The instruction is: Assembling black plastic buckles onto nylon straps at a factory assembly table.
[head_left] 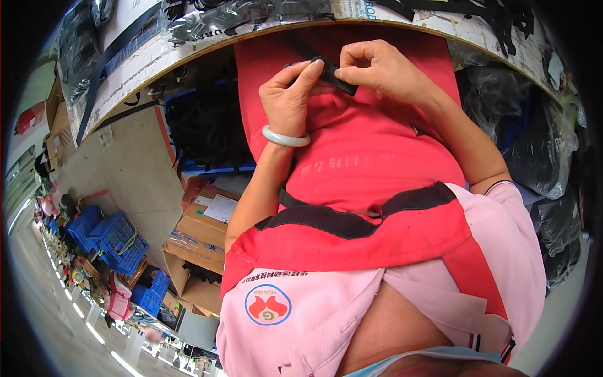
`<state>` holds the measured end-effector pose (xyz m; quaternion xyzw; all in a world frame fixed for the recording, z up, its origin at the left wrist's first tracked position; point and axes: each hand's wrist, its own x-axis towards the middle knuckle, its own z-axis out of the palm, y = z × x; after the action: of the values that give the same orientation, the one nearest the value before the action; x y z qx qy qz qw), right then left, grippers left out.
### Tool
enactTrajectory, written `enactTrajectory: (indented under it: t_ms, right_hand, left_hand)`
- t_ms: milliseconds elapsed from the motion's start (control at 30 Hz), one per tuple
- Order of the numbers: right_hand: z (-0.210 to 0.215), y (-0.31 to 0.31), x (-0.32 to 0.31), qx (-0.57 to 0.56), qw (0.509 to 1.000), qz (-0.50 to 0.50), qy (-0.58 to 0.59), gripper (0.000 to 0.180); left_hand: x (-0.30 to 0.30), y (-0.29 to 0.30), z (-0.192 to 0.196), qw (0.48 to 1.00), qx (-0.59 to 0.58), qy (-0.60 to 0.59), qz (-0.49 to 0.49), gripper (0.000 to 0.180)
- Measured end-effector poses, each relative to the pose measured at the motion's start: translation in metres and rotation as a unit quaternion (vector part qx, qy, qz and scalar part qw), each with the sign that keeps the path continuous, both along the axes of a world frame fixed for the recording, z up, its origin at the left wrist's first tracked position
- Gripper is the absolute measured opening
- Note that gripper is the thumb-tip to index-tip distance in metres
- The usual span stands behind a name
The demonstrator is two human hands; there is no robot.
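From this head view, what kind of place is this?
Probably a garment or textile workshop or warehouse. Both hands, left hand and right hand, pinch a small black strap piece at a worktable; stacked cardboard boxes and blue plastic crates line the floor.

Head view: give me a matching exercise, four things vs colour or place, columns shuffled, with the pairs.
Things:
1. bangle
2. strap piece
3. crates
4. cardboard boxes

Colour or place:
A. blue, stacked on the floor at far left
B. pale green, on the left hand's wrist
C. brown, on the floor beside the person's left arm
D. black, pinched between the left hand and the right hand over the red apron

Pairs: 1-B, 2-D, 3-A, 4-C
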<state>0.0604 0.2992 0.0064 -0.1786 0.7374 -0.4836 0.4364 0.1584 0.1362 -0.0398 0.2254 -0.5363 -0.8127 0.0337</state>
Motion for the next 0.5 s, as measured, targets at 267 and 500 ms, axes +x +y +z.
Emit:
enactTrajectory:
  t_ms: [267, 500]
  right_hand:
    - [-0.015, -0.007, 0.013, -0.119, 0.979, -0.148, -0.080, 0.021]
    - [-0.027, -0.016, 0.021, -0.193, 0.959, -0.189, -0.084, 0.020]
  left_hand:
    - [0.000, -0.001, -0.007, 0.990, -0.096, 0.095, 0.042, 0.019]
    - [0.000, 0.000, -0.010, 0.972, -0.195, 0.123, 0.047, 0.019]
